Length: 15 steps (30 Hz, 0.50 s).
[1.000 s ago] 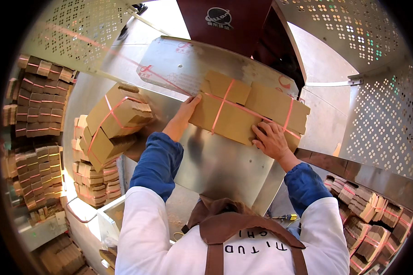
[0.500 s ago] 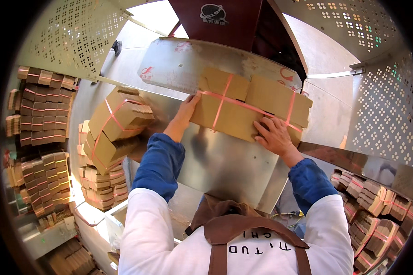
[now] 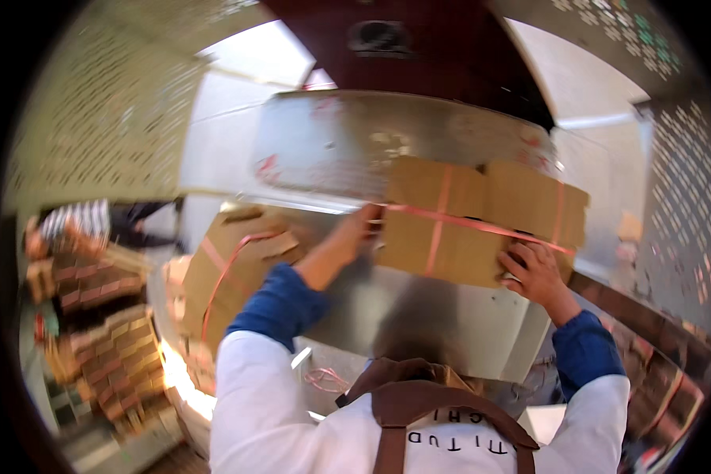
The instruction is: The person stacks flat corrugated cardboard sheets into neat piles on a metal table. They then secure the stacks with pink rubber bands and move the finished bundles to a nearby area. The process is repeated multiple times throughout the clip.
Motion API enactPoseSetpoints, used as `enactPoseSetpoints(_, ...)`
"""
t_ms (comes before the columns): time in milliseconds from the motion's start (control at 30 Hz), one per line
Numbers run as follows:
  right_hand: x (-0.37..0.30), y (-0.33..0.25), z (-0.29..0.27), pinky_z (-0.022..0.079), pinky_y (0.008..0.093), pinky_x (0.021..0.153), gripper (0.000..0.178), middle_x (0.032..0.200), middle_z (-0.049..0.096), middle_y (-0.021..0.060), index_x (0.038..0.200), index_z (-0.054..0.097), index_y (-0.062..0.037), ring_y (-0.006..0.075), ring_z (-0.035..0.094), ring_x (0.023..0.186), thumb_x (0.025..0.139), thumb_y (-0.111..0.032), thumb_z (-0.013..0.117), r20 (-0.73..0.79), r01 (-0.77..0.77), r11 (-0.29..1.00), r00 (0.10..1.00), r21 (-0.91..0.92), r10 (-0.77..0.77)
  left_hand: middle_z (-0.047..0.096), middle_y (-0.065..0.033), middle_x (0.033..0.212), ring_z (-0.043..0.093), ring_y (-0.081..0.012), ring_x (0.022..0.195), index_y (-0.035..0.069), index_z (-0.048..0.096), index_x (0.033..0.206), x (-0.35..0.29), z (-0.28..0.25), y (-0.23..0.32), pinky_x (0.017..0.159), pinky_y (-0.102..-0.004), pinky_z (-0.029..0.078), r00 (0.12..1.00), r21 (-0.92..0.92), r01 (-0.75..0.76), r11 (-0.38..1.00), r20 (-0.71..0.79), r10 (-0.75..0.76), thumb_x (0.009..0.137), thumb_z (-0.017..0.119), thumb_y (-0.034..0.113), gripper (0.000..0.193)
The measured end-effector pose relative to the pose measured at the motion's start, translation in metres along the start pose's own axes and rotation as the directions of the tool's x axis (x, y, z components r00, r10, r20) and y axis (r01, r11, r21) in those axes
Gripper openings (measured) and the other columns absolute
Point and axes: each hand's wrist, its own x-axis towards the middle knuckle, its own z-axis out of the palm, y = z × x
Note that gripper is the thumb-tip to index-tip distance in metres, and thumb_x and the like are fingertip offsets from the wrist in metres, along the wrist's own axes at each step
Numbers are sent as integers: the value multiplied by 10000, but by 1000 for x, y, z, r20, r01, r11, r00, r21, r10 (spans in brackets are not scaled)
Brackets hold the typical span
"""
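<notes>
A flat bundle of folded brown cardboard (image 3: 426,237), tied crosswise with pink strapping, lies on the metal table (image 3: 347,304) in front of me. My left hand (image 3: 354,235) grips its left edge, where the lengthwise strap runs over; the fingertips are partly hidden and blurred. Curled over the bundle's front right part, my right hand (image 3: 536,275) has its fingers bent against the cardboard just below the strap. To the left, beside my left forearm, sits another strapped cardboard bundle (image 3: 241,265), tilted.
A dark red machine (image 3: 419,59) stands beyond the table. Perforated panels (image 3: 103,118) flank both sides. Stacked cardboard bundles (image 3: 118,355) fill the left, with more stacks (image 3: 660,387) at lower right. A person in a striped top (image 3: 83,225) is at far left.
My view has shifted, so the table and bundle appear farther right and lower. My right fingers have curled more. A person has come into view at far left.
</notes>
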Motion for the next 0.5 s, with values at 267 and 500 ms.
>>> enactPoseSetpoints(267,7,6,-7,415,394,885,452,1176,543,12,1189,617,-206,215,476,1005,907,-532,480,10,-17,1000,1000,19,17,549,-63,1313,512,-191,1202,89,516,1335,189,34,160,985,-407,378,852,595,-335,730,523,-36,952,396,614,660)
enactPoseSetpoints(500,-3,-33,-2,396,374,853,484,1251,549,27,1192,624,-213,215,479,1096,893,-573,501,-44,-295,954,954,50,297,388,-117,1483,399,-287,1331,122,371,1464,239,118,106,1057,-479,333,606,690,-225,688,652,-456,913,278,735,830)
